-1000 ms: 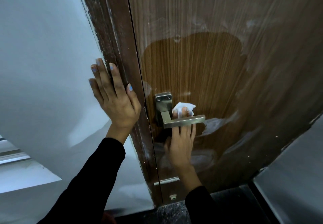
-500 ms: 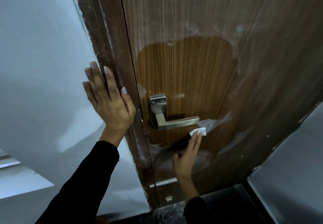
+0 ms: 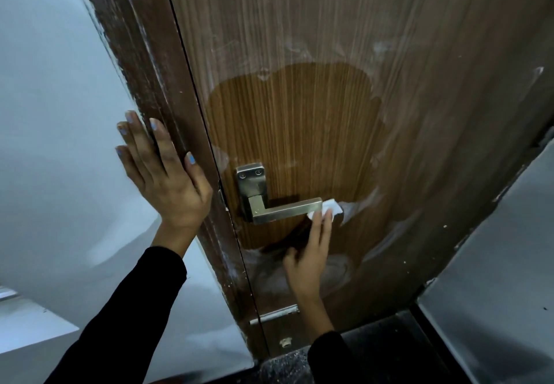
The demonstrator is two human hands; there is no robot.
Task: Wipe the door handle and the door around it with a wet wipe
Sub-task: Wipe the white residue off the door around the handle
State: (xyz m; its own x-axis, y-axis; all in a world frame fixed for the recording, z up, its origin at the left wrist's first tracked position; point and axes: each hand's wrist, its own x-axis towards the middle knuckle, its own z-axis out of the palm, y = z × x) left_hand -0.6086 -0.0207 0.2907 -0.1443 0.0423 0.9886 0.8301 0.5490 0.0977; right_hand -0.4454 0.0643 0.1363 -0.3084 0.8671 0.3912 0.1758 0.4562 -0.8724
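Note:
A brown wood-grain door (image 3: 299, 119) has a darker clean patch around a metal lever handle (image 3: 283, 210); dusty film covers the rest. My right hand (image 3: 311, 251) presses a white wet wipe (image 3: 329, 207) against the door at the free end of the lever, fingers pointing up. My left hand (image 3: 159, 173) lies flat, fingers spread, on the white wall beside the dark door frame (image 3: 168, 89), holding nothing.
The white wall (image 3: 60, 113) fills the left side. A grey surface (image 3: 494, 278) stands at the lower right. Dark speckled floor (image 3: 374, 353) runs along the door's foot, where a small metal plate (image 3: 274, 314) sits on the frame.
My right hand with the wipe went from behind the lever down below it, then up to the lever's right tip. The left hand stayed on the wall.

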